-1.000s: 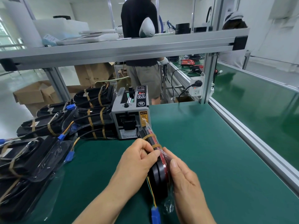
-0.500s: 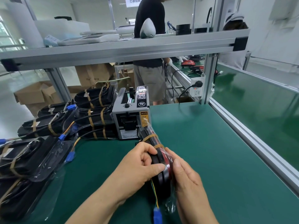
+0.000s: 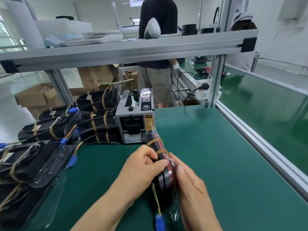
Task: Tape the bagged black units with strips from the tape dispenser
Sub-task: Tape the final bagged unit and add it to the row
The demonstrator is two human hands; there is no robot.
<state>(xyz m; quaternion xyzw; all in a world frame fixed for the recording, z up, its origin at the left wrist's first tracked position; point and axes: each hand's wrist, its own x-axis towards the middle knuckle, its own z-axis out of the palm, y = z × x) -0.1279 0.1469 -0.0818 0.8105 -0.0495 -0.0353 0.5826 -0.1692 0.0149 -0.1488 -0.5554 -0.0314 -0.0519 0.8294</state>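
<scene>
Open green bench mat (image 3: 208, 155) stretches right of centre, free to pass. A boxy grey tape dispenser (image 3: 135, 124) blocks the far centre. Piles of bagged, taped black units (image 3: 98, 120) crowd the left. A silver aluminium rail (image 3: 260, 140) bounds the right edge.

The tape dispenser (image 3: 135, 124) carries a yellow label (image 3: 148, 122) headed "CAUTION" and a round black badge (image 3: 146, 107) reading "BEMI" (the finer print is illegible). A cardboard box (image 3: 95, 77) behind shows "75" and "CM", and a hanging sign (image 3: 137, 0) has Chinese characters cut by the frame
</scene>
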